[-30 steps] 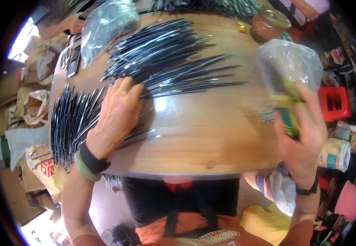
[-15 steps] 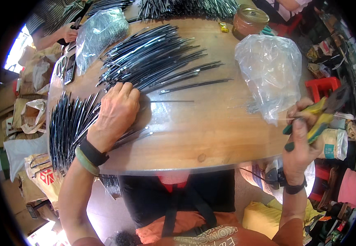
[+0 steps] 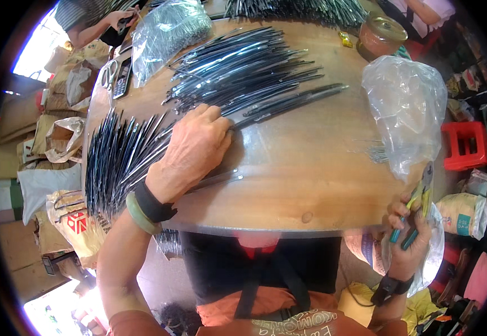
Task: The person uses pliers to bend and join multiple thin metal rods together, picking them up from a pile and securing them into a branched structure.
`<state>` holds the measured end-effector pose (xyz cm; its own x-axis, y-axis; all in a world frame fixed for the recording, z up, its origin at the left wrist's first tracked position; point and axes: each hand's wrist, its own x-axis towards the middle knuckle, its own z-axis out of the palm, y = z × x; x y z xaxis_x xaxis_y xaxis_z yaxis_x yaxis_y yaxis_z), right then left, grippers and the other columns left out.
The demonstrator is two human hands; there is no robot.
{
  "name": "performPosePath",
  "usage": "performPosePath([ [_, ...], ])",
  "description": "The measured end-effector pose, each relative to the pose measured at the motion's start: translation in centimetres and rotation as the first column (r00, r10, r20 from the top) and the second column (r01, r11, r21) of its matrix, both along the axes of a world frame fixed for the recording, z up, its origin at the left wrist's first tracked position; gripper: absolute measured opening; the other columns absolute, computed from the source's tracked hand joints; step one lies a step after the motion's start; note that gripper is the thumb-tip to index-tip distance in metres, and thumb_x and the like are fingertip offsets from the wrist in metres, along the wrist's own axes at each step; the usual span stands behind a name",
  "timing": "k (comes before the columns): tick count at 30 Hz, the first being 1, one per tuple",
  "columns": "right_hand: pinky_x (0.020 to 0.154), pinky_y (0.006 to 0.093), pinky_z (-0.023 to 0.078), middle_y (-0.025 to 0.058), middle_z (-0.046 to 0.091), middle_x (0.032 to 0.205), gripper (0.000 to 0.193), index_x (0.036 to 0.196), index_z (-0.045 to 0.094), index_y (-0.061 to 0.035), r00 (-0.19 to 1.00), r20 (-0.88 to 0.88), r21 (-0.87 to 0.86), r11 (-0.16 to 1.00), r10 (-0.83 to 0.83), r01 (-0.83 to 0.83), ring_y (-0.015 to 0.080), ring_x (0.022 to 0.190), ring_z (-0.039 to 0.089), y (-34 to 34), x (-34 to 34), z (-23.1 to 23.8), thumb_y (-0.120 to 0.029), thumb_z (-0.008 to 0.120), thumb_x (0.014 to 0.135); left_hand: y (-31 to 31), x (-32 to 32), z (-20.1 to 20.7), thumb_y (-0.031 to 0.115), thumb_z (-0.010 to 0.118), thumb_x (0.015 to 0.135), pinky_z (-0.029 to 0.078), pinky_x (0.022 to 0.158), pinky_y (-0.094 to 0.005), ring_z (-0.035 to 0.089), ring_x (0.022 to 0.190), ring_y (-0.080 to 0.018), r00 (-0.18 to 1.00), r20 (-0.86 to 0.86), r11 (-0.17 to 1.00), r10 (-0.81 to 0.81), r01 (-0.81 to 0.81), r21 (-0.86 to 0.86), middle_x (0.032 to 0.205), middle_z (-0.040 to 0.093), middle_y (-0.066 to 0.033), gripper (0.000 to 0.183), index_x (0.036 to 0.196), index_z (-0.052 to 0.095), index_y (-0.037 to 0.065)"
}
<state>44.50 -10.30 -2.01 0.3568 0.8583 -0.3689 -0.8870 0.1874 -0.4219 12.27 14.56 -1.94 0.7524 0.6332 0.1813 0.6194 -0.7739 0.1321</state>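
My left hand (image 3: 196, 145) is closed over the near ends of a spread of thin black strips (image 3: 232, 67) on the table. A few long strips (image 3: 296, 101) run from its fingertips toward the right; the fingertips themselves are partly hidden. Beside the left wrist lies a second pile of black strips (image 3: 109, 168). At the table's right edge, my right hand (image 3: 414, 229) is wrapped round a pair of pliers (image 3: 422, 196) with yellow and green handles, jaws upward. Just beyond it, several thin wires (image 3: 379, 153) lie by a clear plastic bag (image 3: 403, 106).
Across the wooden table (image 3: 299, 185) stand a round lidded pot (image 3: 380, 36), a filled clear bag (image 3: 170, 39), scissors (image 3: 109, 74) and a phone (image 3: 122, 78). Another person's hand (image 3: 121, 18) is at far left. A red stool (image 3: 464, 145) stands at right; sacks (image 3: 70, 224) line the left.
My right hand has drawn down toward the table edge, and the pliers now point upward. The single strip that stuck out from my left hand now seems among the others. The view has shifted.
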Motion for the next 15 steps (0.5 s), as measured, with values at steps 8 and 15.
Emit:
performPosePath([
  [8,0.062,0.028,0.042,0.0069,0.047,0.109,0.01,0.089,0.057,-0.0035,0.971,-0.143,0.263,0.953,0.192,-0.15,0.0157,0.086,0.047,1.0,-2.4,-2.7,-0.006,0.066,0.085,2.2,0.0,1.3,0.007,0.062,0.086,0.048,0.066,-0.0426,0.059,0.074,-0.0372,0.997,0.068,0.997,0.045,-0.04,-0.071,0.08,0.061,-0.0163,0.009,0.09,0.06,0.0],
  [15,0.063,0.0282,0.045,0.01,0.052,0.105,0.019,0.091,0.057,-0.0027,0.903,0.364,-0.095,0.974,0.228,-0.207,0.0164,0.08,0.051,0.6,-4.5,-0.5,-0.011,0.071,0.081,-4.4,-2.4,4.1,0.014,0.059,0.094,0.024,0.037,-0.0181,0.037,0.041,-0.0023,0.633,0.234,0.4,0.738,-0.13,-0.907,0.069,0.06,-0.0034,0.016,0.102,0.062,0.001],
])
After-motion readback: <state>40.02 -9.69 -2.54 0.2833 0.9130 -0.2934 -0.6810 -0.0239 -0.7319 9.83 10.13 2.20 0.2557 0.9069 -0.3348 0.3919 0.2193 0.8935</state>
